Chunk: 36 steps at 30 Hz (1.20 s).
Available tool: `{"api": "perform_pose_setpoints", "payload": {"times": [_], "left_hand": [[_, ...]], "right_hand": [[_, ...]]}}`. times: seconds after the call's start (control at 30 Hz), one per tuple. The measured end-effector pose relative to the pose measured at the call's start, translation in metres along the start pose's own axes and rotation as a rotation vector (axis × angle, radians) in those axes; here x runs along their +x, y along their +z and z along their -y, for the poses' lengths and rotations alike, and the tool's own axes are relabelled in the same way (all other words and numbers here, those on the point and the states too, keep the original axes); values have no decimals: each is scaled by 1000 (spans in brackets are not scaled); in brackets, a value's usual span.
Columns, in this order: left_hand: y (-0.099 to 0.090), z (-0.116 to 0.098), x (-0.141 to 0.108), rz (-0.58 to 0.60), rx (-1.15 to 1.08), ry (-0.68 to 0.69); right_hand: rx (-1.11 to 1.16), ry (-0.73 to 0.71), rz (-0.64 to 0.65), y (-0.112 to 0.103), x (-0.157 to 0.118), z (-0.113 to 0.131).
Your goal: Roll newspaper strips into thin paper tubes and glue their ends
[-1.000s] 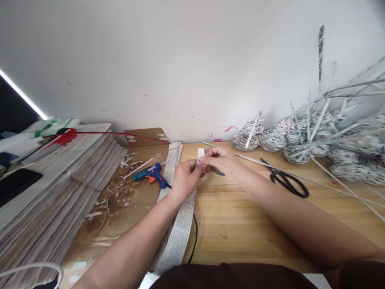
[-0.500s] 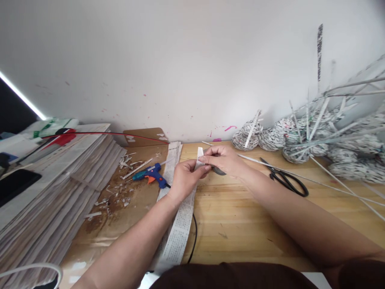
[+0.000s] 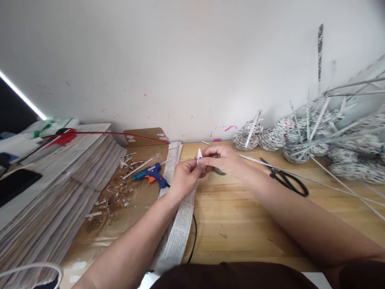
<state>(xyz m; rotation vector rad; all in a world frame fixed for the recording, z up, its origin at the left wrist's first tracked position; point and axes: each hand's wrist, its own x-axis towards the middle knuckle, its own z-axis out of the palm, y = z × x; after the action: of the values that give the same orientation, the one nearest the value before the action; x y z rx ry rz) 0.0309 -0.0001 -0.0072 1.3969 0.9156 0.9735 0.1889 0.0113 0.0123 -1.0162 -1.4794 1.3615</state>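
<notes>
Fingertip to fingertip over the table, both of my hands pinch the end of a newspaper strip (image 3: 199,155). Its white tip with dark print sticks up between them, narrowed to a point. My left hand (image 3: 187,178) is closed on it from the left and below, thumb on the near side. From the right, my right hand (image 3: 221,159) is closed on the same end, thumb and forefinger pressed together. A dark grey, narrow piece (image 3: 219,171) shows under my right hand; I cannot tell its kind. Long newspaper strips (image 3: 182,224) lie below my left hand.
A blue glue gun (image 3: 153,173) lies left on cardboard among paper scraps. Stacked newspaper strips (image 3: 66,180) fill the far left. Black scissors (image 3: 285,180) and thin paper rods (image 3: 300,176) are on the right. Woven paper pieces (image 3: 246,134) stand along the wall.
The strip's end was broader and squarer before; now it comes to a narrow point. My right-hand fingers have shifted slightly left around it. My arms stay nearly in place.
</notes>
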Motion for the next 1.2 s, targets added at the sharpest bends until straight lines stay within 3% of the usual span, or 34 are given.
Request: {"api": "perform_pose_setpoints", "payload": {"times": [0.3, 0.57, 0.8, 0.97, 1.2], "left_hand": [[3, -1, -1, -32, -18, -23], [1, 2, -3, 48, -9, -4], [2, -1, -2, 45, -37, 4], [4, -5, -3, 16, -36, -15], [2, -4, -4, 45, 15, -20]], "right_hand": [[-30, 7, -77, 2, 0, 3], [57, 38, -78, 4, -2, 3], [24, 32, 15, -2, -1, 4], [-13, -28, -57, -1, -1, 6], [45, 16, -87, 5, -5, 10]]}}
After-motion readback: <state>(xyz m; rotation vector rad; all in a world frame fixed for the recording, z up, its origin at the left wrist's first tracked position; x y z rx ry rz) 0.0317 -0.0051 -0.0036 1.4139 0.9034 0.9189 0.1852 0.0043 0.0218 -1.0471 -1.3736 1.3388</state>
